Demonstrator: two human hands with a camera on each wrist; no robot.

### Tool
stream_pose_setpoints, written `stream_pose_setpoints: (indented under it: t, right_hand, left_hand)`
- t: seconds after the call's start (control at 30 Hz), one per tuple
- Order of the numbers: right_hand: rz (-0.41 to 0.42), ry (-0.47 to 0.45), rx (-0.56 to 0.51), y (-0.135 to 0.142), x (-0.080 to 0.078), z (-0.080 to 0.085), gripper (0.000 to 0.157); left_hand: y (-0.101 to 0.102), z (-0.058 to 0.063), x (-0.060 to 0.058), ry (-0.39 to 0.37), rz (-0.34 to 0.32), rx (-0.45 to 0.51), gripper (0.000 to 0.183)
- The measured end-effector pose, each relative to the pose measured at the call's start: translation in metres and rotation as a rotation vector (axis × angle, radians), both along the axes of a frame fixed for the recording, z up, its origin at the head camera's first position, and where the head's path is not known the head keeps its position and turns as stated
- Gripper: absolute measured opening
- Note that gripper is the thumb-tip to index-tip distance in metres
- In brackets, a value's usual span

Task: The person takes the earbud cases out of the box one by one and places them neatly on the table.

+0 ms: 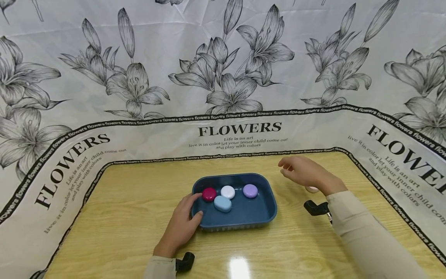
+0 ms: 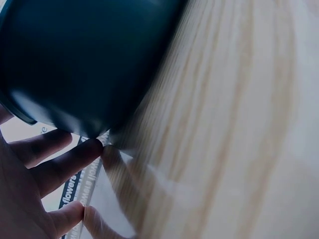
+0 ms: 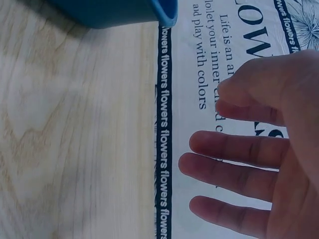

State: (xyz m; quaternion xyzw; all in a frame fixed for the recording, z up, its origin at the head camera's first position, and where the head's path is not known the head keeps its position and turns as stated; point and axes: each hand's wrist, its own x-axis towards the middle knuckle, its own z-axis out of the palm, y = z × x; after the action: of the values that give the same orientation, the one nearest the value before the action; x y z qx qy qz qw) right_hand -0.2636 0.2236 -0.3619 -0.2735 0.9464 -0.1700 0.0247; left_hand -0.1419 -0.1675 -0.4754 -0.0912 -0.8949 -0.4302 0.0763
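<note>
A dark blue rectangular tray (image 1: 240, 220) with raised walls stands on the table in the head view. Inside lie a red round piece (image 1: 209, 194), a white round piece (image 1: 228, 192), a purple round piece (image 1: 250, 190) and a light blue oval piece (image 1: 222, 204), all smooth and glossy. My left hand (image 1: 182, 221) rests against the tray's left end, its fingers spread along the outer wall (image 2: 84, 64). Over the table to the tray's right, my right hand (image 1: 300, 170) hovers with nothing in it, fingers loosely bent. A small pale pink thing (image 1: 312, 189) shows partly from under the right wrist.
The wood-grain table (image 1: 139, 201) is bordered at the back and sides by a white cloth (image 1: 240, 137) printed with flowers and lettering. Black camera mounts (image 1: 187, 262) stick out at the wrists.
</note>
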Motion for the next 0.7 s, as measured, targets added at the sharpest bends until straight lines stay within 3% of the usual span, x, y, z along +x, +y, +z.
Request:
stream_pose_setpoints:
  t: [0.37,0.57,0.7]
  right_hand:
    - [0.017,-0.025,-0.006,-0.024,-0.002,0.001,0.028]
    - [0.022,-0.011,0.008,-0.039,-0.011,0.020,0.030]
    - [0.044,-0.020,-0.009,-0.052,-0.008,0.020,0.030]
  left_hand:
    - [-0.001,-0.004,0.004,-0.020,0.003,0.003,0.049]
    - [-0.001,0.003,-0.009,0.015,-0.018,0.009,0.050]
    - [-0.004,0.001,-0.006,0.017,-0.027,0.002,0.051]
